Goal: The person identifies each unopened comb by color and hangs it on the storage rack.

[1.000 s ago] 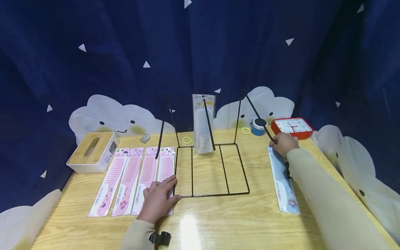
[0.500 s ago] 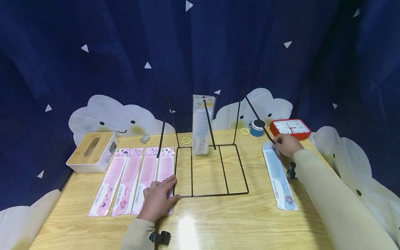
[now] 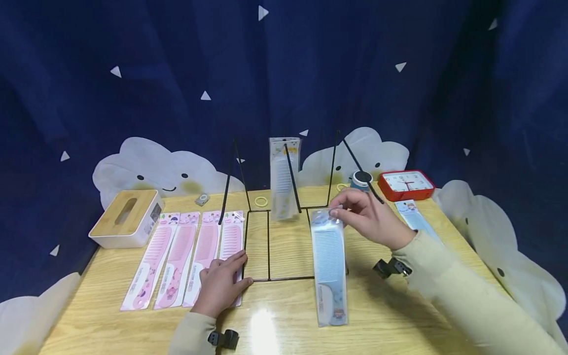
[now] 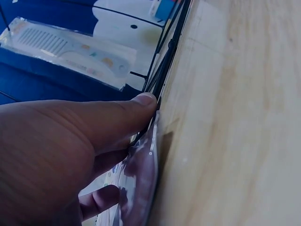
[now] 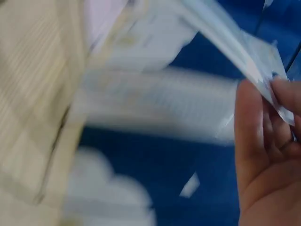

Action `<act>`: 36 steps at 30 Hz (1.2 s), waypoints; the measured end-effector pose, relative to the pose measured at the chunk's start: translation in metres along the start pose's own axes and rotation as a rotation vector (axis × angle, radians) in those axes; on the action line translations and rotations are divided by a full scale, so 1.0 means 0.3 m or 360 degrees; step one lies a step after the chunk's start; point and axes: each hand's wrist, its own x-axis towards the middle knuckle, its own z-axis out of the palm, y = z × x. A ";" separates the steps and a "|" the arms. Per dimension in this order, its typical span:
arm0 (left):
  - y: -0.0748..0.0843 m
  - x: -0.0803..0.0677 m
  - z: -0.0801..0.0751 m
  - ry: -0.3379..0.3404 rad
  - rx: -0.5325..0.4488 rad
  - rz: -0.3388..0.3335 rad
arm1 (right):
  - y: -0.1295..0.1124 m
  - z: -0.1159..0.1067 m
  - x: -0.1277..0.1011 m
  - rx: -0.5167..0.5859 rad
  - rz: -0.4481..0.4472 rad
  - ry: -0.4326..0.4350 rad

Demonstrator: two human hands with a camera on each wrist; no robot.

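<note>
My right hand pinches the top of a clear-packaged blue comb, which hangs down over the right part of a black wire rack. In the right wrist view thumb and fingers grip the packet's end. My left hand rests at the rack's front left corner, fingers fairly straight; its thumb presses on the wire in the left wrist view. On the middle hook hangs a packaged pale comb. The left hand partly covers the rightmost of several packaged pink combs.
Another packaged blue comb lies at the right, partly behind the right arm. A red clock and a small blue-and-white round device stand at the back right. At the left is a tissue box. Rack hooks jut forward.
My right hand has lifted the blue comb off the table at the right and carried it left to the rack, uncovering another blue comb. The left hand stays at the rack corner.
</note>
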 end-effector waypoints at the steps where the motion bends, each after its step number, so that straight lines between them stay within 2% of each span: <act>1: -0.001 -0.002 0.000 -0.0001 -0.0003 0.0002 | -0.041 0.022 -0.001 0.0032 -0.0099 0.0005; 5: -0.004 -0.006 -0.001 0.0002 -0.0013 0.0018 | -0.161 0.087 -0.001 0.0079 -0.0357 0.0104; 9: -0.005 -0.003 0.004 0.0019 -0.0015 0.0033 | -0.224 0.116 0.008 0.0084 -0.0441 0.0196; 18: -0.010 -0.004 0.010 0.0020 -0.0017 0.0033 | -0.240 0.140 0.033 0.0022 -0.0410 0.0238; 29: -0.010 -0.004 0.009 0.0012 -0.0007 0.0031 | -0.240 0.147 0.040 -0.0025 -0.0502 0.0312; 32: -0.008 -0.004 0.009 0.0015 -0.0008 0.0033 | -0.220 0.145 0.061 -0.0081 -0.0462 0.0307; 36: -0.009 -0.005 0.008 0.0022 -0.0006 0.0031 | -0.187 0.147 0.115 -0.0096 -0.0319 0.0322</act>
